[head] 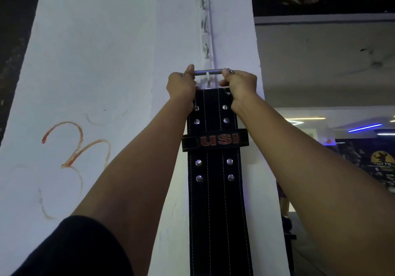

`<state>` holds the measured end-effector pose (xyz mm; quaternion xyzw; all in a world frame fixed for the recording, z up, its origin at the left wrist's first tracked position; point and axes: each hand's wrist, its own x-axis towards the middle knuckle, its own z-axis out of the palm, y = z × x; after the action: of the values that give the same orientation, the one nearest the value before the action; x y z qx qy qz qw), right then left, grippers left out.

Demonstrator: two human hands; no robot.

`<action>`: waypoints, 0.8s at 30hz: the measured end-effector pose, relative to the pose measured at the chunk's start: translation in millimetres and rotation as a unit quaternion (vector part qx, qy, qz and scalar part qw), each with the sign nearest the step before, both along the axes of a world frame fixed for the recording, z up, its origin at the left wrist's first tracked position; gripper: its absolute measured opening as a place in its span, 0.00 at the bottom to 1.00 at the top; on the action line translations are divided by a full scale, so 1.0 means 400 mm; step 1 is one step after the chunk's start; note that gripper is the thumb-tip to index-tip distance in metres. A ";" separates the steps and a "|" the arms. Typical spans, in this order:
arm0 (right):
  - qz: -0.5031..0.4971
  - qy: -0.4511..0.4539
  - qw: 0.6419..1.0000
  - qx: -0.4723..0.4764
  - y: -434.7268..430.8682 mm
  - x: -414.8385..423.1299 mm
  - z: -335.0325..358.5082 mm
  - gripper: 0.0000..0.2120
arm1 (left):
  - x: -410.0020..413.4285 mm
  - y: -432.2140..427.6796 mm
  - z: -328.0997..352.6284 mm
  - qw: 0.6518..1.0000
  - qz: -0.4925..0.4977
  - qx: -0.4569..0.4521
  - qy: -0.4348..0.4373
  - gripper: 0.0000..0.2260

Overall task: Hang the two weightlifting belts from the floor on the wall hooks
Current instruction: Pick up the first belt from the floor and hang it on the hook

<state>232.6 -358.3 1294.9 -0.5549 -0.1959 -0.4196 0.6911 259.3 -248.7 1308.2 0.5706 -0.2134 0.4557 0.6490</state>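
A black weightlifting belt (215,190) with silver rivets and a red "USI" loop hangs straight down against a white pillar. Its metal buckle bar (211,72) sits at the top, level with the lowest hook (207,79) of a white vertical hook rack (205,29). My left hand (181,86) grips the buckle's left end and the belt's top edge. My right hand (238,85) grips the buckle's right end. Whether the bar rests on the hook I cannot tell. Only one belt is in view.
Three more hooks stand free above on the rack. The white pillar (96,61) carries a reddish painted symbol at the left. To the right, past the pillar's edge, opens a dim gym room with blue lights and wall posters.
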 end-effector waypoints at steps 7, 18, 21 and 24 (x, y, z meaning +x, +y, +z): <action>0.020 0.022 0.999 0.032 -0.002 -0.009 -0.051 0.11 | -0.001 -0.004 -0.057 1.000 0.021 -0.003 0.006 0.11; 0.056 0.083 0.995 -0.018 -0.009 -0.078 -0.154 0.10 | -0.058 0.049 -0.195 0.989 -0.128 0.033 0.064 0.14; 0.017 0.096 0.995 -0.036 -0.011 -0.114 -0.180 0.11 | -0.096 0.062 -0.220 0.988 -0.120 0.046 0.090 0.16; -0.018 0.116 0.992 -0.040 -0.008 -0.151 -0.225 0.12 | -0.146 0.074 -0.265 0.985 -0.124 0.046 0.109 0.20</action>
<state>172.2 -361.4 1205.0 -0.6305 -0.1211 -0.3567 0.6787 201.1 -219.1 1202.0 0.6148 -0.2311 0.2966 0.6933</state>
